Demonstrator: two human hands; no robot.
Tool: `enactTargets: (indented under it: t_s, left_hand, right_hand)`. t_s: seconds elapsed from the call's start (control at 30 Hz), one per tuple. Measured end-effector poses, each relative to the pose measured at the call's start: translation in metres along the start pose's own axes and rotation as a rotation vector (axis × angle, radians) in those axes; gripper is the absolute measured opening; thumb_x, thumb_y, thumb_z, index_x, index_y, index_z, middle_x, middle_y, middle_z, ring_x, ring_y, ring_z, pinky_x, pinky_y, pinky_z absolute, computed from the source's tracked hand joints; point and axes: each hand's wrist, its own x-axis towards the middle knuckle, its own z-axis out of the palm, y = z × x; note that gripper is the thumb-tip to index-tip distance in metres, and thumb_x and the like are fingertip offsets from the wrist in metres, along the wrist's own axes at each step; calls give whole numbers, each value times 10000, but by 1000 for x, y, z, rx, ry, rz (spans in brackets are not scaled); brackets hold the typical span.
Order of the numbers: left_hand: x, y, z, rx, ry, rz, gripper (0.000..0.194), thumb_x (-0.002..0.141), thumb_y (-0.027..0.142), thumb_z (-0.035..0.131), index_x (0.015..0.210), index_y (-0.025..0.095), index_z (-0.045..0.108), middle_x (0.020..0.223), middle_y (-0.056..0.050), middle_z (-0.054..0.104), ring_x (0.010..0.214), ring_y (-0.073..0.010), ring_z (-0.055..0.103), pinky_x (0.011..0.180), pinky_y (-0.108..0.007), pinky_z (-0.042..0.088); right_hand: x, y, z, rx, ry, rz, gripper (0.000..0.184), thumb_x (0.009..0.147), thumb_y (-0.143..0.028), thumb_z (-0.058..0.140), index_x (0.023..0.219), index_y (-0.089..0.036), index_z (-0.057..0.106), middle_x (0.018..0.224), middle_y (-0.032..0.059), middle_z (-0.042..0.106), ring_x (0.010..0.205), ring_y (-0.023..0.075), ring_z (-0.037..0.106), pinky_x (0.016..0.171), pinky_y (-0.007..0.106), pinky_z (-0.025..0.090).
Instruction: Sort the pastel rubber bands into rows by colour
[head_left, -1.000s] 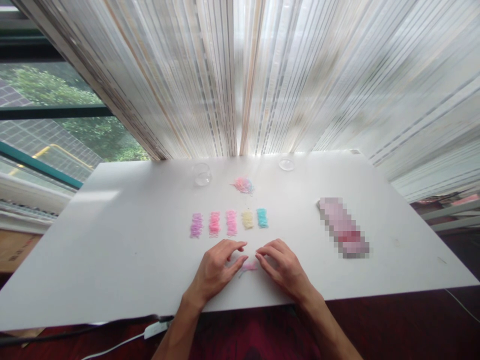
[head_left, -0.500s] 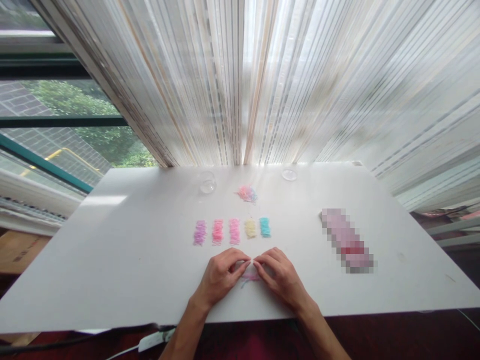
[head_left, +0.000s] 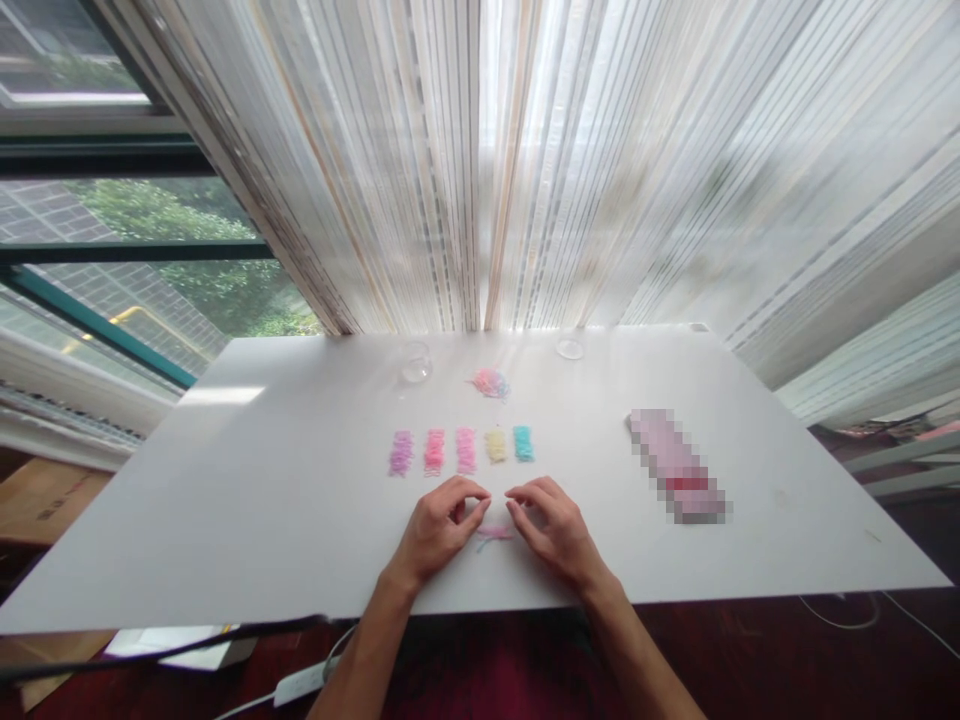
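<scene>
My left hand [head_left: 441,525] and my right hand [head_left: 556,528] face each other over the near middle of the table, thumb and index fingertips of each drawn together. A narrow gap separates the two pinches. Whatever they hold, if anything, is too small to make out. Just below the fingertips lie a few pink and bluish strands [head_left: 495,533], which look like small rubber bands. Beyond my hands runs a row of small band bundles: purple [head_left: 401,453], coral pink [head_left: 434,452], light pink [head_left: 466,450], pale yellow [head_left: 496,446] and turquoise [head_left: 523,443].
A mixed heap of coloured bands [head_left: 491,383] lies farther back on the white table [head_left: 300,500]. A clear round container [head_left: 415,362] stands left of it, a clear lid-like disc [head_left: 570,348] right. A pixelated pinkish object [head_left: 675,465] lies at right. Striped curtains [head_left: 480,180] hang behind.
My fingertips have moved slightly apart from each other; they were almost touching before. The view has shifted a little. The bundles and the heap lie as before.
</scene>
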Motion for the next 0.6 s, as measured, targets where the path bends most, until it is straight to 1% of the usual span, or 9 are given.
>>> enactTargets:
  t_s: [0.17,0.27,0.4,0.6]
  left_hand:
    - [-2,0,1,-26,9,3,126,976,254,609,961,185,713,841,-27,673,591,-105,501,582,-221,472]
    - [-3,-2,1,-40,0,14,117,978,249,615,966,189,715,866,-32,677,589,-101,492,580,-223,466]
    - [-4,-3,2,-29,-8,38,100,972,226,622,976,193,716,881,-30,678,585,-98,496,574,-221,464]
    - [-3,0,1,-1,-19,41,99,966,208,611,956,193,709,859,-26,677,588,-101,514,577,-221,462]
  right_hand:
    - [-1,0,1,3,-20,-35,121,951,-220,651,1066,-227,688,857,45,667,804,208,656,719,341,584]
    - [-1,1,2,1,-18,-45,92,968,-197,620,1019,-227,691,858,45,674,808,206,656,721,341,577]
    - [0,1,3,11,-12,-33,102,975,-178,604,959,-230,690,842,42,675,799,202,652,712,332,567]
    - [-1,2,2,34,-27,0,113,931,-128,629,926,-230,678,850,33,673,810,198,649,725,319,551]
